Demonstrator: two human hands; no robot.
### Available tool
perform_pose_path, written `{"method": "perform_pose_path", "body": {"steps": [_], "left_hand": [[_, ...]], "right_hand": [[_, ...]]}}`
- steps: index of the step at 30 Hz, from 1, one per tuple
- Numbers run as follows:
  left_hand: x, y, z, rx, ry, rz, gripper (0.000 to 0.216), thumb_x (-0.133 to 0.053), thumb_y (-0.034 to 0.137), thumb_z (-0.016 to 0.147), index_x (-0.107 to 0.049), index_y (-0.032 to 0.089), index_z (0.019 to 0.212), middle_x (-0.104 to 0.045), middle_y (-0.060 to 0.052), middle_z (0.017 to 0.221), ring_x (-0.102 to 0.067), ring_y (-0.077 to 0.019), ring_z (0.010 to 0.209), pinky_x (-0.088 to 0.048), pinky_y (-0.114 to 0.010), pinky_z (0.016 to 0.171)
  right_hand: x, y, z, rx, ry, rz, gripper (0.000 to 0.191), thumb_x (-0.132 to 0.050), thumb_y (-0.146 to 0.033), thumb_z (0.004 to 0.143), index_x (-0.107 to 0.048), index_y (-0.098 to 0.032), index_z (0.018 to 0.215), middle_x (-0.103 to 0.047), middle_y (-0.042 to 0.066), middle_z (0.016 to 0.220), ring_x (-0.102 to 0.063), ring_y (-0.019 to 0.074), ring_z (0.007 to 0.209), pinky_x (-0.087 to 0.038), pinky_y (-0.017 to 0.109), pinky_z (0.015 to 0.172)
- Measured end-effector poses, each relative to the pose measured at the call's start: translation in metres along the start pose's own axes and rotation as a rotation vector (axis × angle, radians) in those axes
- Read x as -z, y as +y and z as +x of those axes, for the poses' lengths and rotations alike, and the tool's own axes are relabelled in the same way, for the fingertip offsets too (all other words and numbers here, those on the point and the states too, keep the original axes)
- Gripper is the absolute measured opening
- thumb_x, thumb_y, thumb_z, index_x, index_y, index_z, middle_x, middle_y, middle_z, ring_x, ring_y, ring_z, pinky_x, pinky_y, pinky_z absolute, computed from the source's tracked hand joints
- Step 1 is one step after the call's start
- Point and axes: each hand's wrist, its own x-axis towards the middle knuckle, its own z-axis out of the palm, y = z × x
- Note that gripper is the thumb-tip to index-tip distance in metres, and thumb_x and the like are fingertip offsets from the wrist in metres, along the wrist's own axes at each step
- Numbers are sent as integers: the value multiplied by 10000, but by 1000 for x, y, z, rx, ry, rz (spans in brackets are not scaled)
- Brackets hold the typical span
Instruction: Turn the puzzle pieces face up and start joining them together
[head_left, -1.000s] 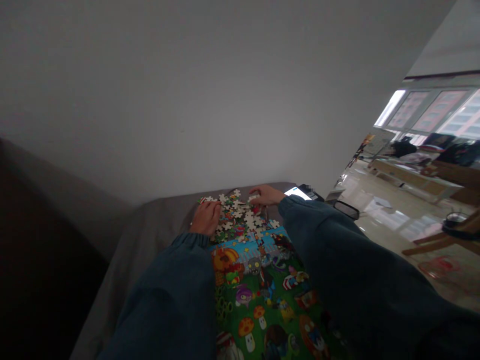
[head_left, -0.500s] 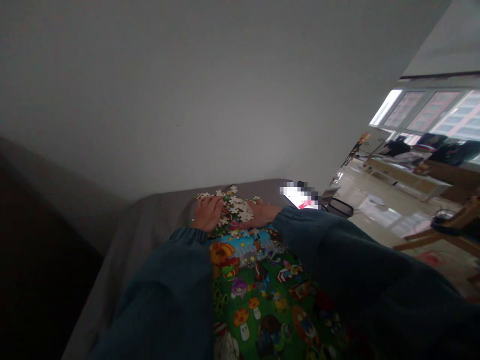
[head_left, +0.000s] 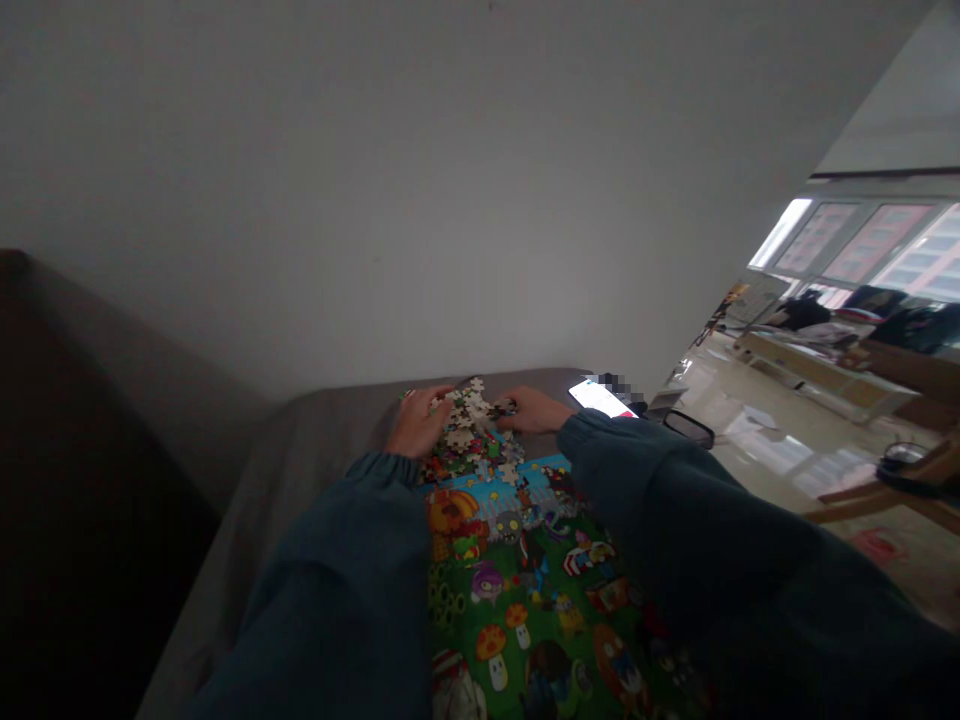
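A heap of loose jigsaw puzzle pieces (head_left: 466,437), some pale side up and some coloured, lies between my hands on a grey cloth-covered surface. My left hand (head_left: 420,420) rests along the heap's left edge, palm down, its fingers apart and reaching over the pieces. At the right edge is my right hand (head_left: 536,410), with bent fingers and thumb spread around a few pieces; whether any is gripped is too small to make out. Nearer to me lies a colourful picture sheet (head_left: 517,570) with cartoon plants and zombies, partly covered by my sleeves. Several pieces overlap its far edge.
A lit phone (head_left: 601,398) lies beyond my right forearm, with a black-framed object (head_left: 688,429) beside it. The grey cover (head_left: 330,425) meets a pale wall (head_left: 450,200). Off to the right are a wooden chair part (head_left: 900,490), a low table (head_left: 832,375) and windows.
My right hand has drawn back from the top of the heap to its right edge, its fingers now bent. The left hand has shifted slightly, uncovering more pieces. The whole view has moved a little.
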Motion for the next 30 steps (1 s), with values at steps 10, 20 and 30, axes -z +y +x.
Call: {"method": "perform_pose_path", "body": {"steps": [10,20,30], "left_hand": [[5,8,-5,26,81,-42,236,-469,275,954,-684,223,1035,-668,-64,1123,-536,-248,1145,-377,-493,1032],[16,3,3,145,359,-309,268,-567,345,927,-605,151,1108,-635,-74,1110,-631,-204,957,-529,-419,835],[28,-23,3,245,592,-517,276,-569,344,927,-599,147,1117,-634,-73,1098,-634,-199,935,-539,-407,810]], "right_hand": [[-15,-16,-8,213,62,-89,765,-708,-533,724,-482,-203,1376,-487,145,1351,-485,315,1215,-386,454,1030],[-28,-34,6,343,85,-126,393,-658,-147,753,-628,-187,1143,-590,109,1152,-590,241,1030,-455,367,897],[21,-1,5,344,-95,-142,290,-520,-269,920,-663,-202,1164,-696,83,1118,-647,226,996,-479,341,863]]}}
